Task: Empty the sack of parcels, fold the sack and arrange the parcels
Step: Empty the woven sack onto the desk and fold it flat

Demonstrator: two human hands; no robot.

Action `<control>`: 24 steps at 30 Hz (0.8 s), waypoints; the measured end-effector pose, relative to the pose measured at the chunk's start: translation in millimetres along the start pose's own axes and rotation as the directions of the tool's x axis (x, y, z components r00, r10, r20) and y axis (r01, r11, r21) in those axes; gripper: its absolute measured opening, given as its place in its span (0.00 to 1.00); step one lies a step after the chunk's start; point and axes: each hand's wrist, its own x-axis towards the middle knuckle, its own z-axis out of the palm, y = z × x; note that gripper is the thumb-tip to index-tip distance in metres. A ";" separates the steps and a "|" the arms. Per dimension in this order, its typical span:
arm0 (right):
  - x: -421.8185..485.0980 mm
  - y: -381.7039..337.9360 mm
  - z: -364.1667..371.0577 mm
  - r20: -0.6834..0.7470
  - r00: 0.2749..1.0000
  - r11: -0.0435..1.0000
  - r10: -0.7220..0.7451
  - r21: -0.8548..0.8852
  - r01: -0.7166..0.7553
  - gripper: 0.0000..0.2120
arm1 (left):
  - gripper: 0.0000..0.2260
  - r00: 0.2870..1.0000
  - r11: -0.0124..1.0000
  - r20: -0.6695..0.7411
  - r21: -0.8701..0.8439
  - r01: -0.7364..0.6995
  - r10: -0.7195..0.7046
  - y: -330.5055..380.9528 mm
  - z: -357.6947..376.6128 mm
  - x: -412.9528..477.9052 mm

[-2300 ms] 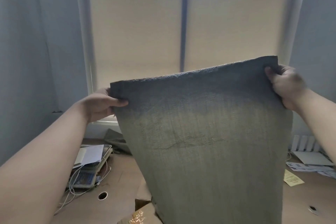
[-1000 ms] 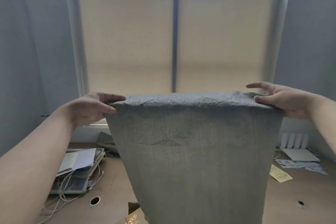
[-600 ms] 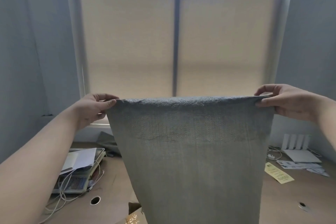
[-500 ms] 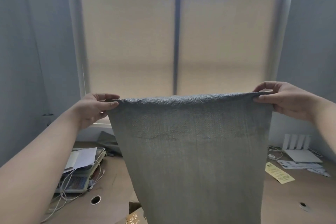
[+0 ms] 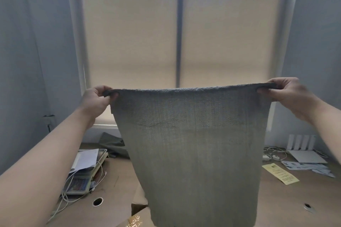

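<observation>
At the bottom edge of the head view, brown cardboard parcels (image 5: 138, 206) lie on the wooden desk (image 5: 276, 204), partly hidden behind the hanging cloth. One of them shows a patch of gold print (image 5: 133, 221). A round cable hole (image 5: 97, 201) opens in the desktop just to their left.

Above them the grey-green woven sack (image 5: 197, 143) hangs flat and upright in mid-air over the desk, stretched wide between both hands, and its lower end drops out of frame. The left hand (image 5: 96, 99) pinches the top left corner, with the thumb on the near face and the fingers curled over the upper edge. The right hand (image 5: 289, 94) pinches the top right corner the same way, thumb in front and fingers folded over the hem. The top edge runs nearly level between them.

Farther back on the left sits an electronic scale (image 5: 81, 182) with white papers (image 5: 85, 159) on top and a white cable (image 5: 61, 204) trailing off it. Behind it lies a crumpled olive cloth (image 5: 112, 145). On the right lie a yellow leaflet (image 5: 280, 173), some printed sheets (image 5: 306, 167) and a white router (image 5: 302, 151) near the wall. Beyond everything, beige roller blinds (image 5: 129, 42) cover the window.
</observation>
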 end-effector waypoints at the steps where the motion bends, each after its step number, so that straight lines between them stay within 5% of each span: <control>1: -1.3 -3.3 1.8 -0.017 1.000 0.999 -0.010 0.047 0.011 0.07 | 0.08 1.000 0.999 0.007 -0.033 -0.009 0.009 1.3 0.1 -0.6; 8: -1.4 -11.9 8.6 -0.109 0.994 0.962 -0.018 0.268 0.047 0.24 | 0.07 0.999 0.930 0.010 -0.365 -0.039 0.046 10.9 9.1 -7.9; 14: 3.8 -11.5 12.7 -0.218 0.976 0.940 -0.023 0.327 0.096 0.05 | 0.06 0.988 0.929 -0.138 -0.351 -0.119 0.075 15.1 25.2 -8.2; 24: 4.6 -5.9 14.4 -0.310 0.945 0.986 -0.103 0.092 0.137 0.08 | 0.07 0.980 0.988 -0.173 -0.105 -0.116 0.097 11.6 29.2 -1.7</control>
